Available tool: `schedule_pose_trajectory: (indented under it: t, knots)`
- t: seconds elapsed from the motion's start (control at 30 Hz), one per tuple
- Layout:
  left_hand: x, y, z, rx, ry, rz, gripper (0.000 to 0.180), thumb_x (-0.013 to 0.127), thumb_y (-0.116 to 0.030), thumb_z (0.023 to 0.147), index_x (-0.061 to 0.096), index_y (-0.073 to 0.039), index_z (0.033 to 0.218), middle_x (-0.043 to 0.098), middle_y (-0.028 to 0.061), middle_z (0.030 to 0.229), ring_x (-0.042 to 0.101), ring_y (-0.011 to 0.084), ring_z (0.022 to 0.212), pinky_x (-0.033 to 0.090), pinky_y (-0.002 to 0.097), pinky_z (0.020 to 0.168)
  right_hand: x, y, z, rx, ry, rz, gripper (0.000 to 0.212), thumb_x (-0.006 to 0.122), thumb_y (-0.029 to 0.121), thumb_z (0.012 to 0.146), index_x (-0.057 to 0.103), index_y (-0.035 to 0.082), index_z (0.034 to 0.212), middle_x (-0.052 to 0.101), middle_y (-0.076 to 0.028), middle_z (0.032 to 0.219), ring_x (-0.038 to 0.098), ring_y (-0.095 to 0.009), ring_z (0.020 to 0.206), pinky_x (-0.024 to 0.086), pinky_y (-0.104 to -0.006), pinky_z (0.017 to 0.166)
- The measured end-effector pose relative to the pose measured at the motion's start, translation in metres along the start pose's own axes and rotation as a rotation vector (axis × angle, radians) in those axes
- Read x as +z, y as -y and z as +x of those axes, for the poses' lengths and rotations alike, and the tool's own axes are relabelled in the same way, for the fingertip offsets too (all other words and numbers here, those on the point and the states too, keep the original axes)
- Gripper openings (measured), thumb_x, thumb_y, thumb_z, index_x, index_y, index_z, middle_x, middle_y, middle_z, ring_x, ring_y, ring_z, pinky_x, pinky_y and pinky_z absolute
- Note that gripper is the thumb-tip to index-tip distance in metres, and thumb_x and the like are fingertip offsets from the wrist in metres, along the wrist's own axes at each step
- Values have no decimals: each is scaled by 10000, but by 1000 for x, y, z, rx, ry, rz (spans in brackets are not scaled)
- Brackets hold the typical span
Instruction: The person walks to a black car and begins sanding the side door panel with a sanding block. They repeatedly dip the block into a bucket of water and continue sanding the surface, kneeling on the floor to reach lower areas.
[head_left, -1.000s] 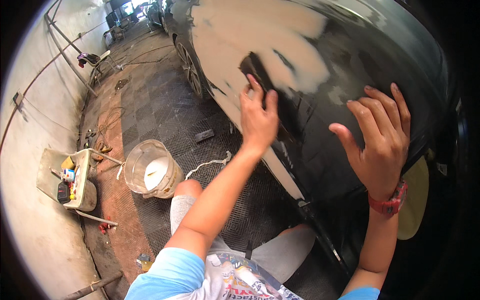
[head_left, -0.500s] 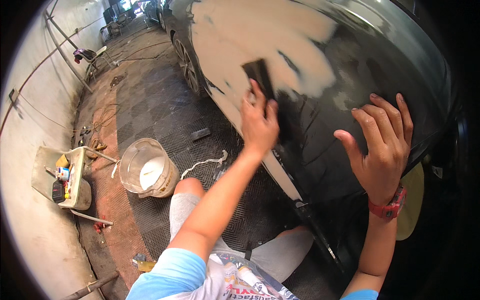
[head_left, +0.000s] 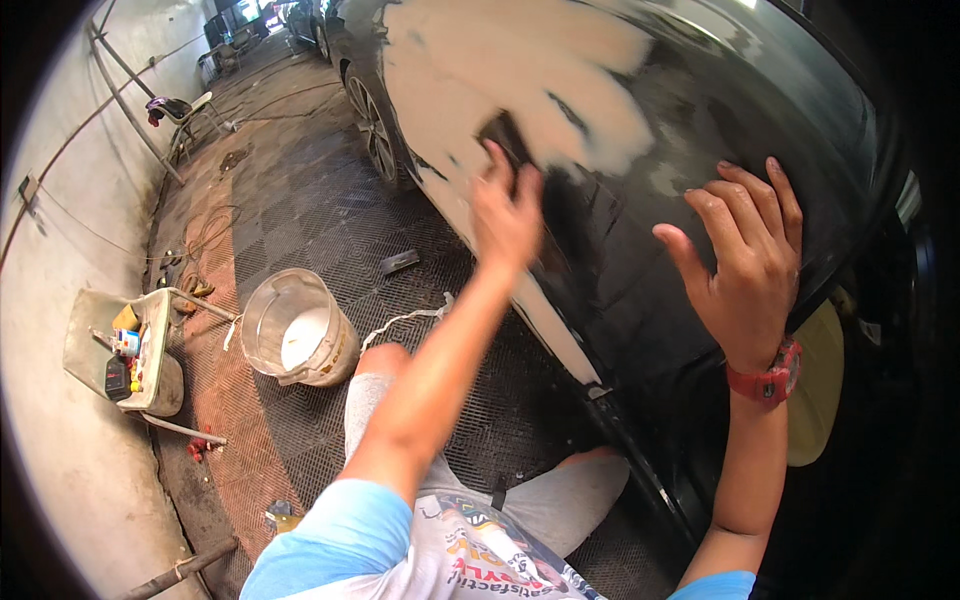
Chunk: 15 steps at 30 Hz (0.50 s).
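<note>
Good handling is likely being served by the block (head_left: 514, 136) being laid flat, with even, light pressure being spread along its length and no corner being dug into the pale patch (head_left: 500, 60). Steadier strokes are probably being allowed where the grip is being shared between thumb and fingers. The block is being held by the left hand (head_left: 507, 220) at the lower part of the patch, on the car panel (head_left: 700, 120). The right hand (head_left: 742, 265) is being held well apart, with nothing in it and its fingers spread over the dark area; whether the panel is being touched cannot be told. The block is being seen as dark and narrow, its texture being lost to blur. The patch is being shown beige and dull, with lobed edges being bordered by black and a dark sliver (head_left: 568, 113) being left inside.
</note>
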<state>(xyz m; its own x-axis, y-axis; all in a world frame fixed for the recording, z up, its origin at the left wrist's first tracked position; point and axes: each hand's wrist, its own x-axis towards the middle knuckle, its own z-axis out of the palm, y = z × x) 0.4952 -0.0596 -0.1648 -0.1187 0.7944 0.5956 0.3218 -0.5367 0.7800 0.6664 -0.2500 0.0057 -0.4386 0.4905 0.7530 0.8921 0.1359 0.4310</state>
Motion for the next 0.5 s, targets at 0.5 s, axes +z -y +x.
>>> schedule_pose_trajectory:
  t: [0.5]
  knots:
    - [16,-7,-11,139,-125,62,795,717,-378,1044,364,-94,1697,596,316,1309,567,450,1291,449,461,1122,2,2,1,1,14,-30,388,826,442,897,773,72,1004,747,-43,1003,705,-259,1151,420,-500,1215]
